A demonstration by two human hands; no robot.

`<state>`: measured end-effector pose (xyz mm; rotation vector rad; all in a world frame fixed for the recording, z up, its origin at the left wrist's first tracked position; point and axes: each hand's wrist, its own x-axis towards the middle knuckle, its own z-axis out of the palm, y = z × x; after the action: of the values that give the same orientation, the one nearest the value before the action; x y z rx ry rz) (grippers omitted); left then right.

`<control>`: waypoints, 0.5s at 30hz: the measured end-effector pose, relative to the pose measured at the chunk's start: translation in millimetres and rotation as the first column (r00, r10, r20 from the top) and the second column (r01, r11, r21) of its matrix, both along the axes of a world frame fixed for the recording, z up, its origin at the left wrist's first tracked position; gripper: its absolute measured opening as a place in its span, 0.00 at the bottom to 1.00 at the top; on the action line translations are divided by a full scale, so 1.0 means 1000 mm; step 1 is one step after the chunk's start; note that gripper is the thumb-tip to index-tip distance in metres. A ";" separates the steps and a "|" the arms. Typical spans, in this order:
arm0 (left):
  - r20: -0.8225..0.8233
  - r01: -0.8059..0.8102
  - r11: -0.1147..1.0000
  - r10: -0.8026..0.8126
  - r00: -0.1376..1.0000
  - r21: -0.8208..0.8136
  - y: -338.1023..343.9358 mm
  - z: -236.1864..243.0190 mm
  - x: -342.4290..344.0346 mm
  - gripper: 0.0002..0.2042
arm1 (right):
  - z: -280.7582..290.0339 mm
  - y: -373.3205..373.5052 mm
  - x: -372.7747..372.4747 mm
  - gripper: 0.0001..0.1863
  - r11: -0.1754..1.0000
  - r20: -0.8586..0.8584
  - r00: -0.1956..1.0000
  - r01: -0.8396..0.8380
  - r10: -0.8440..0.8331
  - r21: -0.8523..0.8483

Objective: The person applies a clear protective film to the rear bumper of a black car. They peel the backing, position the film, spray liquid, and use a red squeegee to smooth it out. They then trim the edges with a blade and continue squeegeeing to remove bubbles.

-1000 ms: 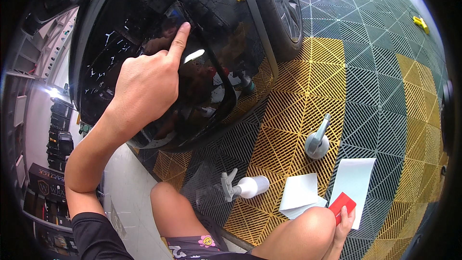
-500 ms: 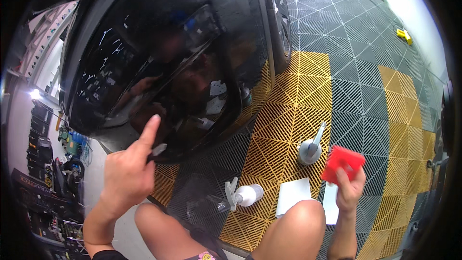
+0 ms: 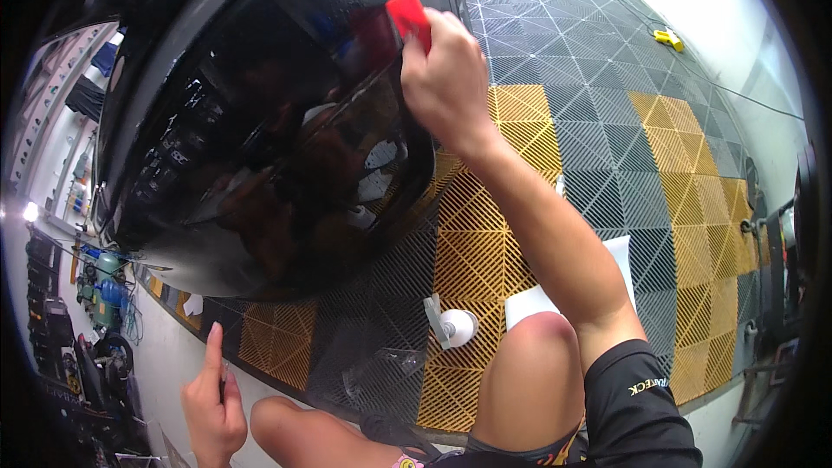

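Observation:
My right hand [image 3: 446,78] grips a flat red squeegee [image 3: 406,14] against or just over the upper right of the glossy black car bumper [image 3: 286,182]; whether it touches cannot be told. Fine wet specks mark the bumper above the squeegee. Low on the left, my left hand [image 3: 212,407] is off the bumper. Its index finger points up while the other fingers curl around something small and dark, mostly hidden. A white spray bottle [image 3: 457,329] stands on the floor beside my knee. White sheets [image 3: 530,305] lie partly under my right forearm.
Black and yellow slatted tiles [image 3: 485,251] cover the floor. Clear crumpled film [image 3: 381,373] lies left of the spray bottle. Yellow objects [image 3: 667,39] and a cable [image 3: 745,97] lie along the far right wall. Equipment [image 3: 104,295] crowds the left side.
My right hand has swung up and left, carrying the red squeegee from above the floor to the bumper. My left hand has dropped down away from the bumper. The view has shifted.

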<state>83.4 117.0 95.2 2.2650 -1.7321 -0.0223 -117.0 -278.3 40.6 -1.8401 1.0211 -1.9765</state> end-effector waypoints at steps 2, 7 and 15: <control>-0.032 -0.026 1.000 0.025 0.999 -0.014 0.014 -0.007 0.007 0.30 | 0.005 -0.010 -0.006 0.14 0.990 -0.003 0.999 -0.039 0.039 0.134; -0.048 -0.069 0.997 0.067 0.997 -0.031 0.041 -0.014 0.026 0.31 | -0.008 -0.004 -0.026 0.14 0.995 0.106 0.993 -0.053 0.044 0.086; -0.084 -0.149 0.988 0.145 0.986 -0.043 0.062 -0.021 0.037 0.32 | -0.022 0.017 0.006 0.15 0.999 0.055 0.997 -0.044 0.045 -0.015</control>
<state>120.6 179.2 74.3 2.3165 -1.5057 -0.0396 -111.2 -261.0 18.6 -1.7885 0.9449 -2.0013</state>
